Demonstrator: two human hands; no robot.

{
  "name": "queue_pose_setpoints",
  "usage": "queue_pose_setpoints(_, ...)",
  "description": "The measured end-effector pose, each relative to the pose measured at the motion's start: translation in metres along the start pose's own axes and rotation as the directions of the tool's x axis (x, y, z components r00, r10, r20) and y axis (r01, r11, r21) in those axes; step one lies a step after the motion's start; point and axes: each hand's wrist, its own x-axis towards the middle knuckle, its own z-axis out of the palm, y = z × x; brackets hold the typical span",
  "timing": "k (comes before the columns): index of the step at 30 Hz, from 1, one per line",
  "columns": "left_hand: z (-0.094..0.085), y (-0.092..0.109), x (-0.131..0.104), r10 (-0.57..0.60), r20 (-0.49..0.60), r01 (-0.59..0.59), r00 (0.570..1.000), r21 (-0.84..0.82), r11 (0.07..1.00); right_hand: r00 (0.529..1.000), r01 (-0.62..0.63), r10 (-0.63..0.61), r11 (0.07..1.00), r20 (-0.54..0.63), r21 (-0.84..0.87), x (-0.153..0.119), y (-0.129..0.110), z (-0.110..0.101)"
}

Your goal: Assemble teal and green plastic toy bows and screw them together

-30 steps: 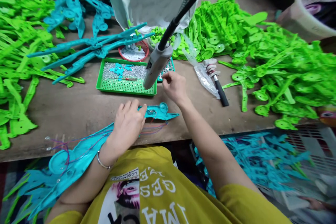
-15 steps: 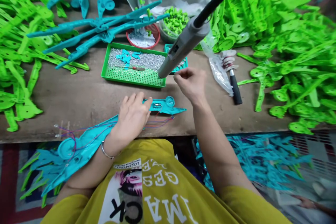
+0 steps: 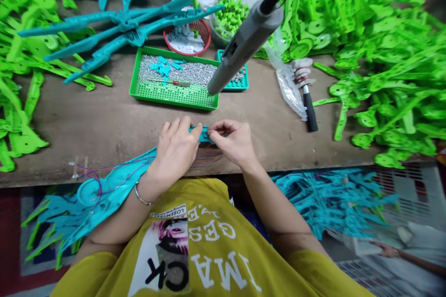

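Observation:
A long blue plastic part with thin red and purple wires lies slanting across the table's front edge. My left hand rests on top of it, fingers bent over and pressing the part down. The fingertips of my right hand are pinched together at the part's right end, just beside the left fingertips. Whatever is between them is too small to make out. The right hand covers the round end of the part.
Beyond the hands stands a green tray of small metal pieces with a screwdriver. A grey electric driver hangs over its right end. A black-handled tool lies to the right. Green part piles flank the table; a person's hand shows lower right.
My right hand has moved from beside the small blue tray down and left onto the blue part's right end. My left hand stays on the part. The view has shifted slightly.

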Motion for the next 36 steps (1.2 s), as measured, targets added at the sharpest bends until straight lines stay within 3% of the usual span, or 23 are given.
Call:
queue_pose_setpoints(4, 0.008, -0.005, -0.001, 0.015, -0.02, -0.016, 1.0, -0.018, 1.0, 0.988, 0.129, -0.144, 0.965, -0.048, -0.228, -0.007, -0.002, 0.007)
queue_pose_setpoints(9, 0.022, -0.018, 0.0, 0.027, -0.018, -0.028, 0.999, -0.088, 0.996, 0.947, 0.278, -0.32, 0.835, -0.008, -0.474, -0.009, 0.005, 0.019)
queue_pose_setpoints(15, 0.039, -0.03, 0.004, 0.067, 0.021, -0.063, 0.998, -0.151, 0.986, 0.922, 0.31, -0.386, 0.701, 0.023, -0.642, -0.008, 0.017, 0.033)
queue_pose_setpoints(18, 0.042, -0.034, 0.005, 0.071, 0.024, -0.066, 0.997, -0.172, 0.983, 0.905, 0.35, -0.423, 0.682, 0.045, -0.642, -0.011, 0.02, 0.035)
queue_pose_setpoints(25, 0.044, -0.04, 0.007, 0.081, 0.014, -0.075, 0.997, -0.244, 0.967, 0.816, 0.54, -0.57, 0.696, 0.093, -0.474, -0.021, 0.032, 0.022)
queue_pose_setpoints(33, 0.046, -0.039, 0.006, 0.065, -0.012, -0.066, 0.998, -0.227, 0.972, 0.858, 0.474, -0.513, 0.776, 0.022, -0.415, -0.02, 0.032, 0.02)
queue_pose_setpoints(36, 0.044, -0.039, 0.006, 0.059, -0.002, -0.058, 0.998, -0.232, 0.971, 0.847, 0.488, -0.53, 0.759, 0.025, -0.43, -0.021, 0.03, 0.021)
